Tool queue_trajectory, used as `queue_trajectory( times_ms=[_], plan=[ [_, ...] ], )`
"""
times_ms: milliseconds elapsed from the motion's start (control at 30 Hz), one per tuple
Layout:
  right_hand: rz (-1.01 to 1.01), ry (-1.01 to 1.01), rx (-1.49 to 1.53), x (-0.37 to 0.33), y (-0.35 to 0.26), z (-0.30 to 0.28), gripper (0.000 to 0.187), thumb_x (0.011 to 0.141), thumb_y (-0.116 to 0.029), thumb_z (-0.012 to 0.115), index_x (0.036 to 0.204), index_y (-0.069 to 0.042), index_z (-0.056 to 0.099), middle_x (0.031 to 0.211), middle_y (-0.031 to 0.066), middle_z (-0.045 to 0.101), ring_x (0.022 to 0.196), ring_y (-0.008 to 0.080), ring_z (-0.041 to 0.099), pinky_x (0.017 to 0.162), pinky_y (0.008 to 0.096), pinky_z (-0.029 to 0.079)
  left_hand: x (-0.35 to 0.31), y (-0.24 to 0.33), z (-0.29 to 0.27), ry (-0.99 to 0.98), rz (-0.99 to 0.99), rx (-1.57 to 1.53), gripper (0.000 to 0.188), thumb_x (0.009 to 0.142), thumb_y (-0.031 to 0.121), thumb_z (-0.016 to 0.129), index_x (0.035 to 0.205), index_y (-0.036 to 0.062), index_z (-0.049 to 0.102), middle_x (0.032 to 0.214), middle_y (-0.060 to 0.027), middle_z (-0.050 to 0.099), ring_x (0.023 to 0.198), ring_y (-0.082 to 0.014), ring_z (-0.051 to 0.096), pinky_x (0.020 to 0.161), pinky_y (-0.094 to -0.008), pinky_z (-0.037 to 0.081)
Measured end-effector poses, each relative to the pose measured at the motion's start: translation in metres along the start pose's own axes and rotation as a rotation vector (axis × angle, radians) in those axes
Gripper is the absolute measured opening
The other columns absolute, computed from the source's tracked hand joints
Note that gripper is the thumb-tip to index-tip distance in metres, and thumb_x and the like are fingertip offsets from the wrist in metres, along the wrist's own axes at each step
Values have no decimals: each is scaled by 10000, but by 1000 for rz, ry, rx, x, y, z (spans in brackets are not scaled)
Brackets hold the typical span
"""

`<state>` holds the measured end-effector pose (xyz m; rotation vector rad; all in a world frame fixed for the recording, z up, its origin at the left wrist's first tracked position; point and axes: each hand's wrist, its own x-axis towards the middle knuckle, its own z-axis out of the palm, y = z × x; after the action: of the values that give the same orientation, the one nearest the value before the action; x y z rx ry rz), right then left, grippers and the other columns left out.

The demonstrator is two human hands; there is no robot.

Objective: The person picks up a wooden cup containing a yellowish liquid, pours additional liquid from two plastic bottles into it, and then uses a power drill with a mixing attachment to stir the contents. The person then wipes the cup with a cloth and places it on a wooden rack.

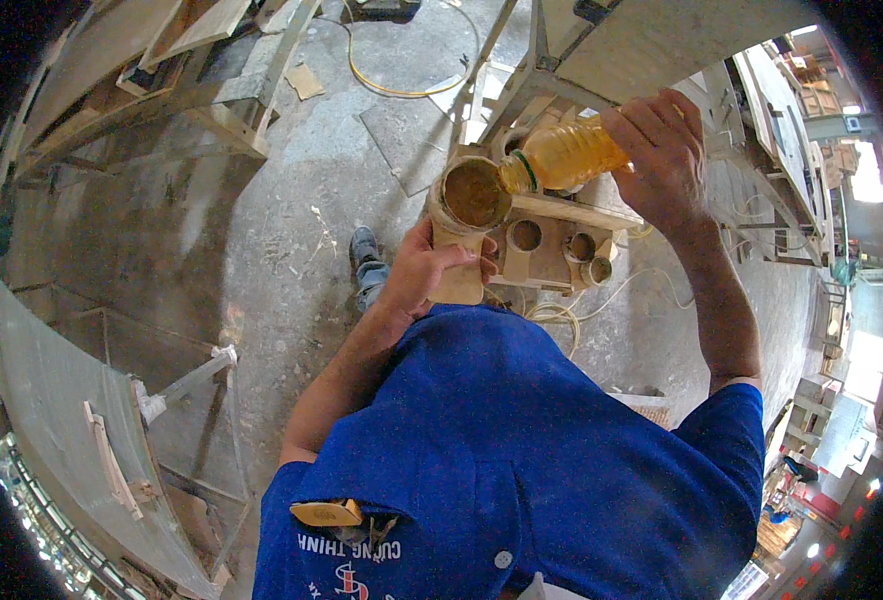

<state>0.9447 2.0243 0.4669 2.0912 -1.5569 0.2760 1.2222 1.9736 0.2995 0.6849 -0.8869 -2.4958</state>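
Note:
My left hand (427,265) is closed round the flat wooden handle (457,285) of a round cup (446,215), in front of my chest. Brown paste or liquid (474,192) shows inside the cup. In my right hand (662,155) a clear plastic bottle (572,155) of amber liquid lies tipped on its side. Its open mouth, with a green ring round the neck, points left at the cup's right rim. Whether liquid is running out, I cannot tell. Just beyond and below stand similar small round pots (525,236) with dark contents.
A wooden shelf rail (572,211) runs beside the pots, under a large work table (652,50). Pale hose (559,316) coils on the floor to the right, and yellow hose (387,92) curves further off. Wooden frames (242,130) stand at the left. My shoe (364,243) shows below.

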Motion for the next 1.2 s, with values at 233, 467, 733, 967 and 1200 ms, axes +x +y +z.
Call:
queue_trajectory(
  times_ms=[233, 467, 733, 967, 1200],
  plan=[
    [29, -1, 18, -2, -2, 2, 440, 570, -32, 786, 988, -106, 672, 950, 37, 660, 953, 247, 646, 1033, 448, 440, -1, 3, 1, -6, -30, -29, 523, 829, -63, 571, 1338, 7, 473, 1046, -196, 699, 842, -305, 732, 724, -425, 612],
    [42, 1, 37, -3, -3, 5, 430, 580, -22, 785, 986, -110, 674, 947, 33, 661, 958, 249, 637, 1017, 444, 443, -2, 2, 2, 8, -1, -7, 465, 854, 14, 617, 1309, -20, 529, 1072, -184, 709, 813, -306, 727, 712, -422, 612],
    [71, -18, 43, -6, -4, 5, 457, 573, -32, 801, 1003, -121, 676, 941, 36, 657, 967, 270, 631, 999, 440, 450, 0, 1, -1, -12, -28, -33, 522, 836, -50, 575, 1345, 0, 471, 1059, -195, 695, 853, -298, 728, 751, -425, 610],
    [169, -112, 156, -17, -5, 16, 409, 626, -81, 762, 1026, -106, 683, 1020, 86, 681, 1021, 319, 634, 963, 460, 451, -4, 2, 3, 22, -5, -18, 464, 853, 18, 620, 1306, -20, 528, 1060, -185, 708, 819, -302, 725, 705, -427, 606],
    [521, -357, 464, -45, -19, 34, 568, 560, -177, 914, 1076, -61, 707, 1048, 92, 711, 994, 288, 657, 958, 400, 477, -6, 5, 0, -2, -26, -69, 464, 832, -47, 579, 1293, -27, 526, 1058, -193, 707, 870, -304, 735, 780, -415, 614]
  ],
)
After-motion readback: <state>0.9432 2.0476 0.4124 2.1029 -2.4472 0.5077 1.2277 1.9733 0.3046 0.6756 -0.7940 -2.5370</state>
